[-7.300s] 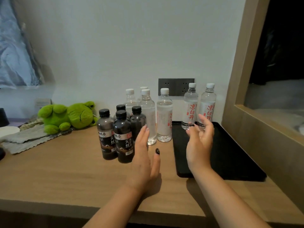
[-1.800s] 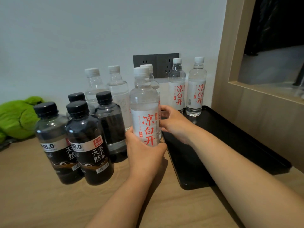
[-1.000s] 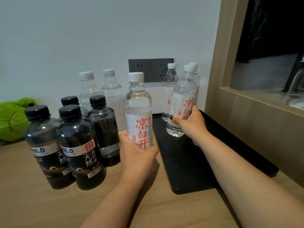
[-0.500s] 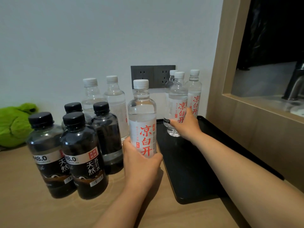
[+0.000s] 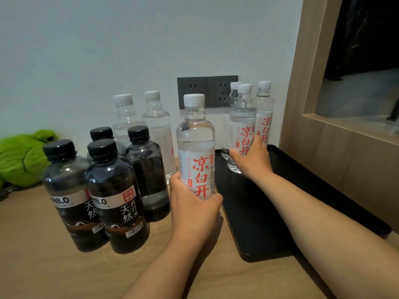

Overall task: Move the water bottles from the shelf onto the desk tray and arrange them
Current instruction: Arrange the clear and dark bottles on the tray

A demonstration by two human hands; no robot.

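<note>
Right hand (image 5: 252, 158) pushed bottle (image 5: 242, 124) toward tray (image 5: 323, 203) back edge.

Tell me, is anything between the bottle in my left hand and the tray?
Nothing visible. The left hand holds the bottle right beside the tray, whose near part lies bare; three bottles stand at its far end.

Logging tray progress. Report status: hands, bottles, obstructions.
Left hand grips clear bottle beside tray. Right hand holds third bottle at tray's back. Two clear bottles wait on desk. Tray front open.
</note>
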